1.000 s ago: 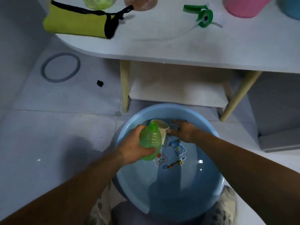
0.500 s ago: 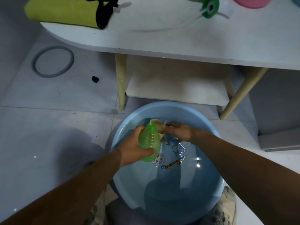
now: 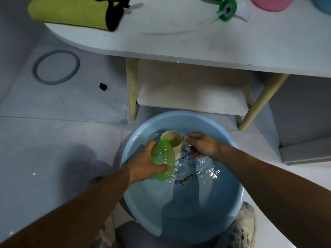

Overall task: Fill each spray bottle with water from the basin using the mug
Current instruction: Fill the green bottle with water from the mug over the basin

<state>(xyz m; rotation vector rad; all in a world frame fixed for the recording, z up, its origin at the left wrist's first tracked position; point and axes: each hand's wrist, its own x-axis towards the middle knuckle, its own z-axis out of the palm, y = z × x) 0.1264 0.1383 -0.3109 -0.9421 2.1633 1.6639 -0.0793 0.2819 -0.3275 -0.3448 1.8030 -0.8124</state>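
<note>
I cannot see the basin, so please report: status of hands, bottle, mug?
Left hand grips green bottle, tilted over basin. Right hand holds mug by handle, rim next to bottle mouth. Nothing between them.

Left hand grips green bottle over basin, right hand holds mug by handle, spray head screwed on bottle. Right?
No: the head view shows the spray head lying on the table, off the green bottle. Left hand, right hand, mug and basin are as stated.
</note>
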